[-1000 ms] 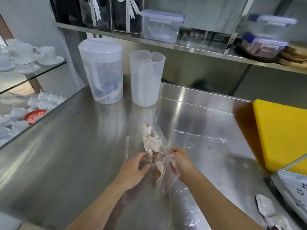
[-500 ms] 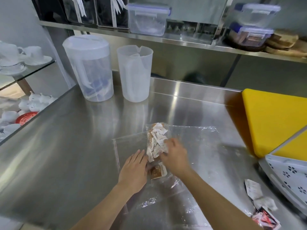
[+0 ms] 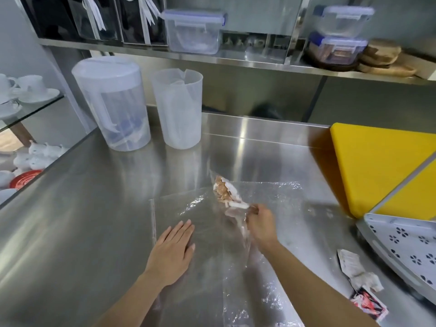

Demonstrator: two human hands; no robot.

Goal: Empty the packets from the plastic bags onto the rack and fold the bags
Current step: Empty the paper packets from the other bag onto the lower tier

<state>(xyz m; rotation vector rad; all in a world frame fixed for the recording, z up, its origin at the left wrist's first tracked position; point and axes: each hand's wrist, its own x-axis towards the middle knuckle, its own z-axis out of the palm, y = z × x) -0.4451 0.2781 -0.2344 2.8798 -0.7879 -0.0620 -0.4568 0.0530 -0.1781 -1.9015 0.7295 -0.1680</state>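
Left hand (image 3: 173, 252): open, palm flat on the clear plastic bag (image 3: 188, 215) spread over the steel counter (image 3: 82, 208).
Right hand (image 3: 260, 224): closed on a bunch of packets (image 3: 226, 192), lifted off the bag.
Rack (image 3: 405, 246): right, near.

Plastic bag (image 3: 184, 208) under left hand (image 3: 171, 252): clear, glare streaks. Packets (image 3: 226, 192) at right hand (image 3: 260, 223): white and brown. Counter (image 3: 82, 220): bare silver steel. Right of right hand: board (image 3: 377, 166), solid yellow; rack (image 3: 405, 246), white, dark flower-shaped cutouts. Loose packets (image 3: 361, 274) near right forearm: white, one red-black. Two jugs (image 3: 113, 102) beyond left hand: frosted translucent white.
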